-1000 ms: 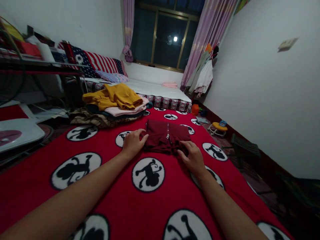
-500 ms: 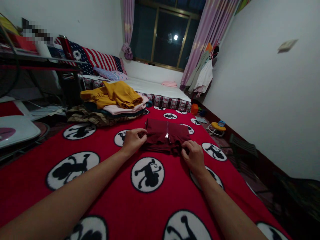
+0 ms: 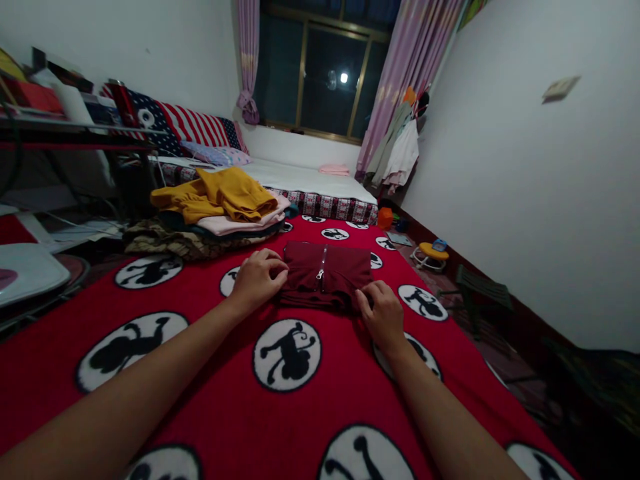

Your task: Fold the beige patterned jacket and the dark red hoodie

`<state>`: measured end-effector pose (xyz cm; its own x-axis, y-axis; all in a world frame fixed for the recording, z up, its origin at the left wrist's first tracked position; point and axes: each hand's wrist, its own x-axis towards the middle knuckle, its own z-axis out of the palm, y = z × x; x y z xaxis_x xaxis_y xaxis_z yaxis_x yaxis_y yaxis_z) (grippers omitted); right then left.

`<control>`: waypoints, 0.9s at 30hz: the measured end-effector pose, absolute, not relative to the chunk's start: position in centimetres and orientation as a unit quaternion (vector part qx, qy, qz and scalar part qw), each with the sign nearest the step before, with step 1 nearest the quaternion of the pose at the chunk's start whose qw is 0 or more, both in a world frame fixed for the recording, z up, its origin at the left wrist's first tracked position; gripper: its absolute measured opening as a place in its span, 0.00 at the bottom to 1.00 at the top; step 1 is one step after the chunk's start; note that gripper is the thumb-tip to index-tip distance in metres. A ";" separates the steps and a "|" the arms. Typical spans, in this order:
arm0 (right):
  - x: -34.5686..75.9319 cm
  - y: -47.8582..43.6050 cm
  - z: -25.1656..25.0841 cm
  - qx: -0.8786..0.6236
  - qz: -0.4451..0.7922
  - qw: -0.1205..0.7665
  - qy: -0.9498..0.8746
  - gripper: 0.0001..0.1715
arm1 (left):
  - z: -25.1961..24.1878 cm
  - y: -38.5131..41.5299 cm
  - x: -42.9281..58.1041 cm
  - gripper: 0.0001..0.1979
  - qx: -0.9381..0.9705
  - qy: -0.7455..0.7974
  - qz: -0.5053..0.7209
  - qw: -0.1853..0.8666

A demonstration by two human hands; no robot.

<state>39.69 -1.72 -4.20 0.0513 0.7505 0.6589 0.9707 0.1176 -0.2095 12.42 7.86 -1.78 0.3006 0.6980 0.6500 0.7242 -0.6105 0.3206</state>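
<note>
A folded dark red garment [image 3: 340, 267] with a silver zipper [image 3: 321, 267] lies on the red blanket [image 3: 225, 400] patterned with monkey figures in white circles. At its left edge is my left hand [image 3: 259, 278], its thumb and fingers curled onto the cloth. My right hand [image 3: 383, 312] grips the near right corner of the garment with bent fingers. Further off to the left rests a pile of folded clothes, with a mustard yellow garment [image 3: 220, 193] on top and a pink one [image 3: 240, 223] beneath it.
Behind the blanket stands a bed [image 3: 300, 180] with pillows. A cluttered desk [image 3: 75, 133] is at the far left, with a white stool seat [image 3: 30, 270] below it. On the right floor are a yellow stool [image 3: 433, 251] and a dark green folding stool [image 3: 483, 287].
The view has shifted slightly, moving the scene a little to the left. The garment's front looks flatter and its zipper straighter. Both hands remain at its edges.
</note>
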 end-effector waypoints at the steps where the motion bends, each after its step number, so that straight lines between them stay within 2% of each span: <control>1: 39.9 -1.6 -4.4 -0.648 -0.172 0.348 -0.655 0.11 | -1.5 7.9 12.9 0.10 -0.817 -0.425 -0.390 0.007; 4: 40.6 -1.3 -5.0 -0.655 -0.157 0.358 -0.647 0.18 | -0.7 8.9 14.4 0.12 -0.839 -0.395 -0.374 -0.006; 8: 41.6 -0.9 -5.4 -0.627 -0.079 0.391 -0.669 0.15 | 0.6 11.4 16.9 0.17 -0.855 -0.371 -0.354 -0.077; 12: 42.3 -0.6 -5.2 -0.637 -0.083 0.438 -0.629 0.14 | 1.4 13.2 20.1 0.20 -0.858 -0.370 -0.325 -0.143; 15: 42.6 -0.5 -5.4 -0.674 -0.085 0.406 -0.611 0.11 | 0.0 13.4 22.0 0.20 -0.877 -0.381 -0.247 -0.153; 18: 42.8 -0.6 -5.6 -0.701 -0.109 0.348 -0.612 0.12 | -2.5 12.8 22.8 0.33 -0.885 -0.412 -0.191 -0.103; 20: 42.7 -0.8 -5.2 -0.700 -0.131 0.335 -0.617 0.12 | -3.7 12.3 22.8 0.36 -0.883 -0.427 -0.184 -0.071; 23: 42.0 -0.3 -2.9 -0.662 -0.130 0.401 -0.620 0.13 | -4.2 11.9 22.7 0.36 -0.884 -0.428 -0.176 -0.066; 27: 39.8 3.1 1.2 -0.564 -0.005 0.503 -0.655 0.18 | -4.1 12.0 22.5 0.37 -0.883 -0.427 -0.184 -0.063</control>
<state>39.80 3.07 1.22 0.1421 0.7341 0.6640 0.7435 0.3637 -0.5612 22.55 12.01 -4.12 0.5678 0.7772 0.2713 0.7308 -0.6276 0.2683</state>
